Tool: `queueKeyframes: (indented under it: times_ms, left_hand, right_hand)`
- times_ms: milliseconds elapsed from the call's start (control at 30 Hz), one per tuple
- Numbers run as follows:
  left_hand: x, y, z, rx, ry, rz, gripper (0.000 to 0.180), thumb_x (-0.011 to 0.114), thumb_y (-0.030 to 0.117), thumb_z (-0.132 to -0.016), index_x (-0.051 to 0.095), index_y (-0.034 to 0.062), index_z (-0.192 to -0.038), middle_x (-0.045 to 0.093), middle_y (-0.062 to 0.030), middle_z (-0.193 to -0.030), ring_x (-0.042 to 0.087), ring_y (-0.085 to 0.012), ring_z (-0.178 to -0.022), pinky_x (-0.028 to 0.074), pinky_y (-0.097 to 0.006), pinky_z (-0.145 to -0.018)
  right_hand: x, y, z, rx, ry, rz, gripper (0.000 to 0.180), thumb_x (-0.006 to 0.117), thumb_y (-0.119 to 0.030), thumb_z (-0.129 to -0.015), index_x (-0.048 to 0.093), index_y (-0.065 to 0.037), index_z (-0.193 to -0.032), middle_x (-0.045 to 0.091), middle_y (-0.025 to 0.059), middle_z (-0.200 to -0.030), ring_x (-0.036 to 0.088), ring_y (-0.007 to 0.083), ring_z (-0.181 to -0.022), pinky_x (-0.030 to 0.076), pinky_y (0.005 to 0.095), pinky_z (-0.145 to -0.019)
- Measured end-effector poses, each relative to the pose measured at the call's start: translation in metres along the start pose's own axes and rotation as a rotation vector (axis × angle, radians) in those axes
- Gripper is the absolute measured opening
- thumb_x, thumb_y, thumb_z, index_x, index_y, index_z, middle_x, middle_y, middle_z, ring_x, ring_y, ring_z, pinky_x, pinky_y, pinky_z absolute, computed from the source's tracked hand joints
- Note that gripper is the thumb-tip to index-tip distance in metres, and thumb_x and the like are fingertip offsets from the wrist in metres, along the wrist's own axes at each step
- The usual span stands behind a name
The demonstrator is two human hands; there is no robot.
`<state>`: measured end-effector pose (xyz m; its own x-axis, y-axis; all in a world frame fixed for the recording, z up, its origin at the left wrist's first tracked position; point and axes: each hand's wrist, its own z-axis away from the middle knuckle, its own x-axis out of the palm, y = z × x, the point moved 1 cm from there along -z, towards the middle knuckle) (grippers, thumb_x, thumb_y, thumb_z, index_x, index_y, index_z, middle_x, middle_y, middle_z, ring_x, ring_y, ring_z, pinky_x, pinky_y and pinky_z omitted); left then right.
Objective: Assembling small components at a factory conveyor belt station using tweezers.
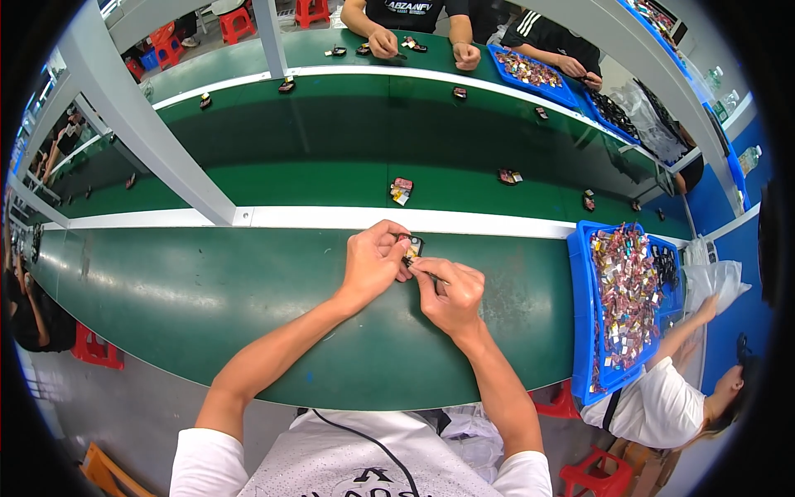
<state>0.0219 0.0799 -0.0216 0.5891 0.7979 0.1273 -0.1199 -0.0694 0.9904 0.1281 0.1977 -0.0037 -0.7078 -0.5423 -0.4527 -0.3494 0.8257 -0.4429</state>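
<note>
Over the green worktable, my left hand (377, 261) is closed around the edge of a small electronic unit (414, 247) with a black casing and a pale, yellowish inside. From the right, my right hand (451, 291) reaches in with thumb and forefinger pinched at the unit's lower edge. Something thin and dark shows at the pinch and beside the fingers, too small to name. My fingers hide much of the unit.
To the right stands a blue tray (584, 315) heaped with small circuit boards. Beyond a white rail (331, 217), a green conveyor belt (315, 178) carries several similar units. Grey posts (145, 108) rise at left. People sit across the belt; another person (654, 398) is at right.
</note>
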Motion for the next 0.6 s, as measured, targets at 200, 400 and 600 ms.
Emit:
queueKeyframes:
  times_ms: [200,400,600]
  left_hand:
    - [-0.009,0.009,-0.02,0.024,0.019,-0.075,0.013,0.058,0.0,-0.1,0.061,-0.0078,-0.11,0.069,-0.0137,-0.078,0.071,-0.0198,-0.06,0.059,-0.03,-0.05]
    - [-0.09,0.023,-0.088,0.204,0.404,-0.315,0.012,0.058,0.003,-0.098,0.064,-0.0071,-0.102,0.069,-0.0148,-0.085,0.069,-0.0192,-0.052,0.054,-0.03,-0.039]
    - [-0.101,0.034,-0.103,0.315,0.708,-1.37,0.02,0.065,0.016,-0.093,0.067,-0.0009,-0.104,0.058,-0.0257,-0.124,0.07,-0.0431,-0.09,0.056,-0.052,-0.071]
  right_hand:
    - [-0.006,0.005,-0.004,0.119,0.074,-0.009,0.018,0.08,0.004,-0.075,0.073,-0.006,-0.088,0.074,0.0041,-0.078,0.053,0.0139,-0.045,0.041,0.0277,-0.045]
    - [-0.01,0.01,-0.004,0.176,0.177,-0.02,0.019,0.084,0.001,-0.076,0.074,-0.006,-0.09,0.064,0.0015,-0.062,0.036,0.0081,-0.04,0.033,0.0261,-0.041]
    - [-0.018,0.007,-0.003,0.179,0.129,0.006,0.019,0.084,-0.003,-0.076,0.074,-0.008,-0.091,0.071,0.0048,-0.074,0.051,0.0155,-0.043,0.043,0.0299,-0.046]
